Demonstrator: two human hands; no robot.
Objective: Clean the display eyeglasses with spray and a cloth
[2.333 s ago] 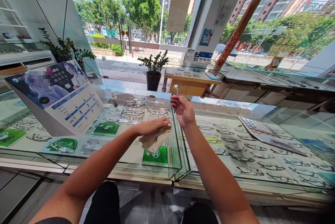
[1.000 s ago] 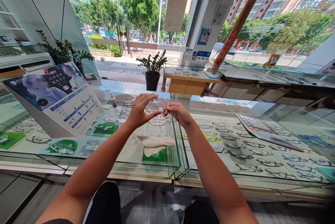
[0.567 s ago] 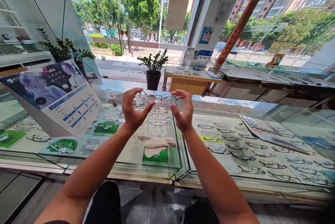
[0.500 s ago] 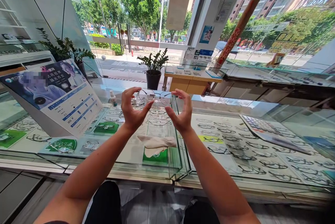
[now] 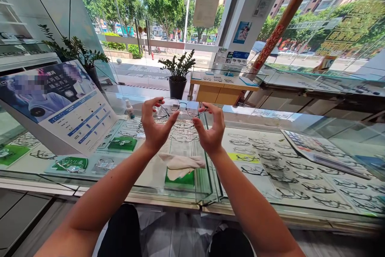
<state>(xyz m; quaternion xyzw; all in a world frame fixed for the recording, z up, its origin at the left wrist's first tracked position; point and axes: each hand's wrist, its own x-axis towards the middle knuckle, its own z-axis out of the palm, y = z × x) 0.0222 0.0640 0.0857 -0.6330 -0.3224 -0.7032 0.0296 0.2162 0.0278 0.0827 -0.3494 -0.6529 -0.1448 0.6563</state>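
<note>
A pair of thin-framed eyeglasses [image 5: 183, 105] is held up above the glass counter, between my two hands. My left hand [image 5: 155, 125] grips the left side of the frame near the temple, fingers curled and thumb reaching towards the lens. On the other side, my right hand [image 5: 212, 127] holds the right end between the fingertips, its thumb below. Both lenses are clear, and the frame is slightly tilted. Below my wrists lies a crumpled beige cloth [image 5: 182, 162], partly covering a green card or pad [image 5: 179, 181].
Rows of eyeglasses [image 5: 317, 187] fill the display case. A tilted poster board [image 5: 86, 122] stands left, by a small spray bottle [image 5: 129, 109]. A calculator-like keypad [image 5: 320, 152] lies right. A potted plant [image 5: 177, 86] stands beyond the counter.
The eyeglasses have tilted, with the right side lower. Both hands have shifted slightly to the right in view. The camera view has tipped down a little.
</note>
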